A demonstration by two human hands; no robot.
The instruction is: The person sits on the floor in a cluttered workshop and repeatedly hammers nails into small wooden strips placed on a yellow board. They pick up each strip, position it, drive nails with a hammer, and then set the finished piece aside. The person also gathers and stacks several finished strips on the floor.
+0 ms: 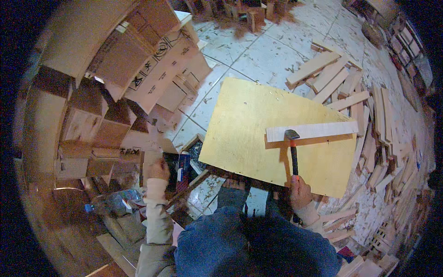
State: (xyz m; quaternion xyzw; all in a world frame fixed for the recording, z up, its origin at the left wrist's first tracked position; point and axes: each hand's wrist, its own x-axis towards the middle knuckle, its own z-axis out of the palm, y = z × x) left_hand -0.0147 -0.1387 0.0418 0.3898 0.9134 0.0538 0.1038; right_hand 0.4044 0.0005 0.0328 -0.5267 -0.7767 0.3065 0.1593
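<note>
My right hand (301, 190) is wrapped round the handle of a hammer (294, 157) with a dark head and a black and orange grip. The hammer head is over the near edge of a pale wooden strip (318, 131). That strip lies across the right part of a yellow wooden board (249, 122). Off to the left, my left hand (159, 170) is beside a dark open box and a small blue and red carton (183, 167). Its fingers are blurred and partly hidden, so I cannot see whether they hold anything.
Cardboard boxes (161, 78) are stacked at the left. A clear plastic bottle (117, 201) with a blue cap lies below them. Loose wooden slats (323, 71) are piled at the far right and along the right side. Wood scraps and shavings litter the tiled floor (281, 51).
</note>
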